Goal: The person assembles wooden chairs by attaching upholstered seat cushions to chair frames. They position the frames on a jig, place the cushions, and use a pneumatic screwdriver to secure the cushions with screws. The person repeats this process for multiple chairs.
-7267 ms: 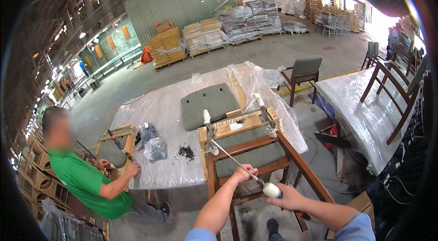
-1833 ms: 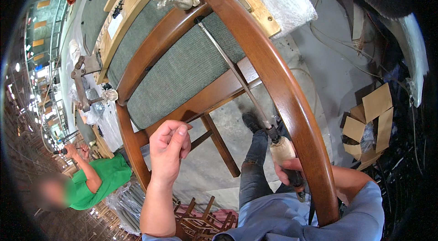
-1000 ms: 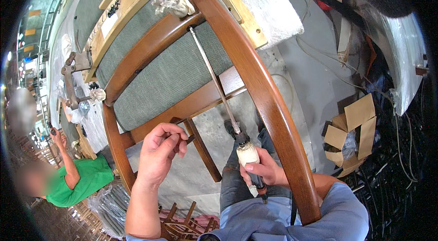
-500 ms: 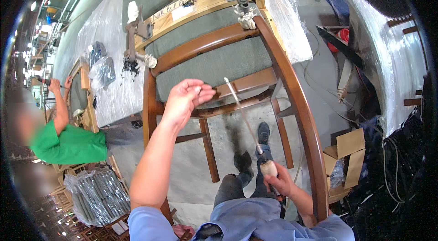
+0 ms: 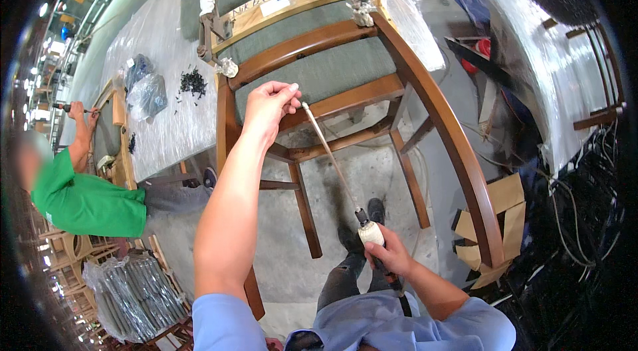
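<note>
Head view, looking down: left hand (image 5: 269, 106) is raised at centre frame, fingers pinched closed around the top end of a long thin rod (image 5: 330, 155), w/ the tip just at the fingertips near the chair's front rail. Right hand (image 5: 390, 254) sits lower centre-right, fist closed around the tool's handle (image 5: 371, 233), a pale wrapped grip w/ a dark collar where the rod enters. The rod runs diagonally from upper left to lower right between the two hands, crossing in front of the chair frame. The wooden chair (image 5: 435, 118) fills the middle of the frame, lying tipped w/ its green padded seat (image 5: 325, 68) toward the top and its long curved brown rail sweeping down the right side; legs and cross rails spread below the left hand. The chair's upper part rests against the plastic-covered counter (image 5: 163, 52) at upper left, where a light wood board (image 5: 279, 4) w/ metal clamps lies across the top centre. A small heap of dark screws (image 5: 193, 80) and a couple of plastic bags (image 5: 145, 88) sit on the counter, left of the chair. At far left a person in a green shirt (image 5: 83, 201) leans at the counter edge, one hand gripping a tool. Folded cardboard (image 5: 495, 218) lies on the floor at lower right, beside the curved rail.
</note>
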`<state>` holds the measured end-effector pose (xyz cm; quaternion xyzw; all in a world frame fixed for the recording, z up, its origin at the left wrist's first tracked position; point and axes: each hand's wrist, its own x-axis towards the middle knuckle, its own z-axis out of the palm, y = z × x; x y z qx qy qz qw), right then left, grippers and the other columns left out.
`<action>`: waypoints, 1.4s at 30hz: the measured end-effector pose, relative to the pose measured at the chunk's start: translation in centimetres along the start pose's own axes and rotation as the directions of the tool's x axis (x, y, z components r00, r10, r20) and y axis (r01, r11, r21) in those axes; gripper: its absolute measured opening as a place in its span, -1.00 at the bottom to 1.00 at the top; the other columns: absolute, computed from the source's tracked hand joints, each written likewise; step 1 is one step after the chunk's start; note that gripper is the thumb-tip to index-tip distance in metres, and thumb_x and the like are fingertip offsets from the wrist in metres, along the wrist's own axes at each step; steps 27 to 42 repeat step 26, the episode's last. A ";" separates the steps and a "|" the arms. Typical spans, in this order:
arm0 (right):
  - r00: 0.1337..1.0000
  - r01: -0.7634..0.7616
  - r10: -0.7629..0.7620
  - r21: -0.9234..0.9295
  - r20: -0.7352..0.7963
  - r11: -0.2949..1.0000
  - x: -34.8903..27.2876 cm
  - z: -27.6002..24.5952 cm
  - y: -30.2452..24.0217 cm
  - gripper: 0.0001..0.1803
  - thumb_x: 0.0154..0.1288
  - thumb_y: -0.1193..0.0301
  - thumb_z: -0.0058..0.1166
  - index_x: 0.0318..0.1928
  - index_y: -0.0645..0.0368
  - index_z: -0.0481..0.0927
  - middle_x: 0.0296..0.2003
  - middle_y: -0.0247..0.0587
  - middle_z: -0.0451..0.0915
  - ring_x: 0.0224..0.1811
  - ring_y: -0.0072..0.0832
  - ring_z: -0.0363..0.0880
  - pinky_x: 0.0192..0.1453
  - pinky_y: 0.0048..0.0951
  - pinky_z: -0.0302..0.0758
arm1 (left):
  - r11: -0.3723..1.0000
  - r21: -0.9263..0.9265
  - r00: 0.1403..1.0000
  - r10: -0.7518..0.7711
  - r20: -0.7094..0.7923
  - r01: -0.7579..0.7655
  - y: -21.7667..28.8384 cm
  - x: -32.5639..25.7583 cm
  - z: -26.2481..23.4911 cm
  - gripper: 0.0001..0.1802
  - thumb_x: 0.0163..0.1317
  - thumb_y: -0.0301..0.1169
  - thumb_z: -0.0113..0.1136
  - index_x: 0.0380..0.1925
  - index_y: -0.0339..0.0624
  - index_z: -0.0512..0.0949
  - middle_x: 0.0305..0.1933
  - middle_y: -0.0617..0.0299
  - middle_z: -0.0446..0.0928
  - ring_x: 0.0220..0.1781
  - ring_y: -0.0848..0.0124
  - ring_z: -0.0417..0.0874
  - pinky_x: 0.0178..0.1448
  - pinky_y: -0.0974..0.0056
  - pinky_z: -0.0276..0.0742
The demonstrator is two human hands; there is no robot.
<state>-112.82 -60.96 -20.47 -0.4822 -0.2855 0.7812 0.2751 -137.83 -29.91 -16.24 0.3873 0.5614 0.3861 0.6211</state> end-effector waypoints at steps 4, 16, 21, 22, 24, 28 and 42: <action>1.000 -0.011 0.011 0.098 0.000 0.995 3.2 -0.7 -0.5 -0.68 0.46 0.37 0.06 0.12 0.25 0.42 -0.39 -0.32 0.53 -0.46 -0.60 0.52 -0.38 -0.45 0.52 | 1.000 0.023 0.997 -0.004 -0.079 0.005 -1.0 1.0 -0.8 -0.79 0.33 -0.52 0.31 -0.10 -0.42 0.60 -0.22 0.11 0.68 -0.25 0.44 0.68 -0.16 0.39 0.62; 0.988 -0.021 -0.013 0.222 0.153 0.975 7.2 -1.0 -0.4 -0.71 0.43 0.33 0.10 0.01 0.22 0.42 -0.47 -0.32 0.52 -0.54 -0.58 0.51 -0.44 -0.45 0.49 | 0.999 0.037 0.987 0.015 -0.159 -0.009 -0.3 1.2 -0.8 -0.88 0.35 -0.49 0.29 -0.19 -0.33 0.62 -0.32 0.13 0.69 -0.41 0.47 0.64 -0.34 0.39 0.57; 0.987 -0.053 0.027 0.159 0.159 0.986 6.8 -1.4 -0.2 -0.66 0.38 0.33 0.11 0.03 0.27 0.40 -0.46 -0.27 0.53 -0.58 -0.51 0.53 -0.48 -0.42 0.52 | 0.992 0.121 0.983 -0.023 -0.182 0.046 0.6 0.5 -0.3 -0.84 0.38 -0.37 0.31 -0.27 -0.26 0.62 -0.44 0.26 0.62 -0.50 0.58 0.52 -0.43 0.43 0.44; 0.985 -0.059 0.030 0.171 0.167 0.984 6.8 -1.5 -0.1 -0.66 0.37 0.33 0.10 0.03 0.27 0.40 -0.46 -0.26 0.53 -0.58 -0.51 0.53 -0.48 -0.41 0.54 | 0.989 0.136 0.983 -0.032 -0.183 0.058 0.7 0.5 -0.3 -0.83 0.37 -0.36 0.31 -0.29 -0.26 0.62 -0.46 0.28 0.60 -0.51 0.59 0.50 -0.45 0.43 0.41; 0.985 -0.061 0.027 0.199 0.172 0.978 6.7 -1.4 -0.5 -0.65 0.37 0.34 0.10 0.04 0.27 0.40 -0.45 -0.24 0.53 -0.57 -0.50 0.53 -0.46 -0.39 0.57 | 0.988 0.149 0.988 -0.016 -0.156 0.039 0.8 0.2 -0.2 -0.80 0.37 -0.33 0.32 -0.32 -0.26 0.61 -0.48 0.31 0.58 -0.54 0.60 0.47 -0.48 0.44 0.34; 0.987 -0.020 -0.013 0.203 0.159 0.979 6.7 -1.2 -0.4 -0.58 0.36 0.30 0.11 0.11 0.27 0.38 -0.47 -0.17 0.54 -0.56 -0.45 0.54 -0.43 -0.37 0.59 | 0.990 0.139 0.983 -0.010 -0.181 0.036 1.2 -0.4 -1.8 -0.78 0.36 -0.31 0.33 -0.32 -0.27 0.60 -0.49 0.31 0.58 -0.54 0.59 0.47 -0.48 0.43 0.34; 0.987 -0.020 -0.013 0.203 0.159 0.979 6.7 -1.2 -0.4 -0.58 0.36 0.30 0.11 0.11 0.27 0.38 -0.47 -0.17 0.54 -0.56 -0.45 0.54 -0.43 -0.37 0.59 | 0.990 0.139 0.983 -0.010 -0.181 0.036 1.2 -0.4 -1.8 -0.78 0.36 -0.31 0.33 -0.32 -0.27 0.60 -0.49 0.31 0.58 -0.54 0.59 0.47 -0.48 0.43 0.34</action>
